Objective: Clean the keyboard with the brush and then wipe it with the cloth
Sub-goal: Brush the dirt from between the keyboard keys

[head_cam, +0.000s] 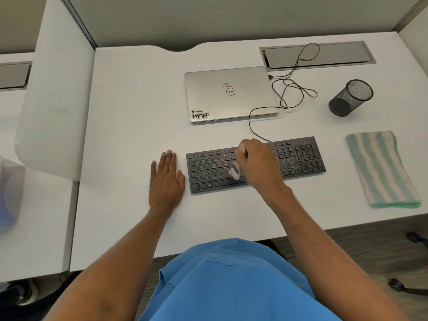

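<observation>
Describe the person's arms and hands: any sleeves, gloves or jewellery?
The left hand and right hand wear no gloves, watch or visible rings. No sleeves show above either wrist. A blue garment covers the body below.

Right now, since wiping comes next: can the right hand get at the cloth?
Probably yes. The cloth lies right of the keyboard, with only bare desk between. But the right hand grips the brush and would have to put it down first.

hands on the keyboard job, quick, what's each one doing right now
Left hand: open, flat on the desk beside the keyboard, holding nothing.
Right hand: closed around the brush, bristles on the keys.
</observation>
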